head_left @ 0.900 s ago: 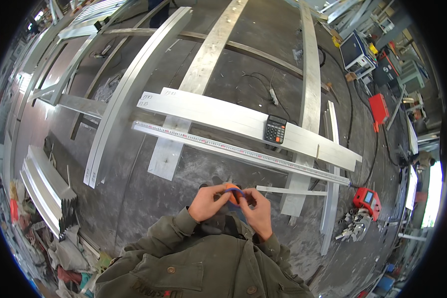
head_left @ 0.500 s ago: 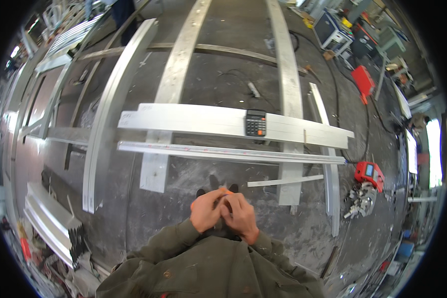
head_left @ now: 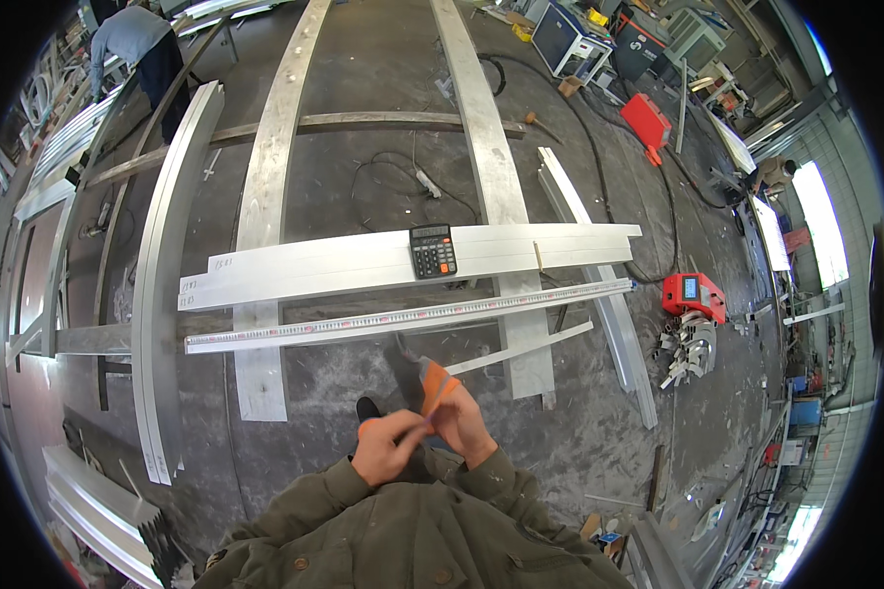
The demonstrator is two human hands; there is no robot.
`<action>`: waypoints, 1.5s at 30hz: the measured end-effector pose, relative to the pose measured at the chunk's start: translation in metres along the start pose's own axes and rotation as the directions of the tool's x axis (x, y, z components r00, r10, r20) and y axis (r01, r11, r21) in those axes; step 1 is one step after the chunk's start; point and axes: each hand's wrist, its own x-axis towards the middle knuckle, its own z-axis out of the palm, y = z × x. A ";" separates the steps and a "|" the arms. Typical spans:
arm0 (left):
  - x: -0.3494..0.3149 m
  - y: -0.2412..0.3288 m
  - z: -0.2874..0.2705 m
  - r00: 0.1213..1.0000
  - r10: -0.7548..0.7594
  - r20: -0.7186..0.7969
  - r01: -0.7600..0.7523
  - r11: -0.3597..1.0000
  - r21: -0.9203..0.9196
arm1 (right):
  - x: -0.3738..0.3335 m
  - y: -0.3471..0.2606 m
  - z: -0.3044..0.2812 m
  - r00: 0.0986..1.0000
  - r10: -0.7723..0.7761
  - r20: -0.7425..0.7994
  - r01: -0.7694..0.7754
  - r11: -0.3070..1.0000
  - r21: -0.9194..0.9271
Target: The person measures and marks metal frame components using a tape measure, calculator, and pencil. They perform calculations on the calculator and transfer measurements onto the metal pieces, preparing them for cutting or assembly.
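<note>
My left hand (head_left: 387, 448) and my right hand (head_left: 462, 424) meet low in the middle, in front of my dark green jacket. Both have bent, closed fingers. An orange piece with a grey band (head_left: 436, 385) sticks up from my right hand, smeared by motion; its kind does not show. My left fingertips pinch at a small purplish bit (head_left: 428, 423) between the hands, too small to name. A little orange also shows behind my left hand. Beyond them a long ruler-marked strip (head_left: 393, 320) and wide white metal profiles (head_left: 334, 267) lie across two beams. A black calculator (head_left: 432, 251) rests on the profiles.
A long metal profile (head_left: 172, 285) stretches along the left. To the right are a red device with a screen (head_left: 692, 294), metal offcuts (head_left: 690, 351), a red case (head_left: 646, 122) and black cables (head_left: 599, 187) on the floor. Another person (head_left: 139, 54) bends over at the far left.
My view has turned, so the beams and profiles sit further left. My hands have drawn slightly apart, and the orange-and-grey piece now stands out above my right hand.
</note>
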 end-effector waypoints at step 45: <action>0.024 -0.051 -0.056 0.916 -0.372 -0.149 0.165 0.690 -0.705 | 0.002 0.049 0.019 1.000 -0.007 -0.028 -0.017 0.649 -0.760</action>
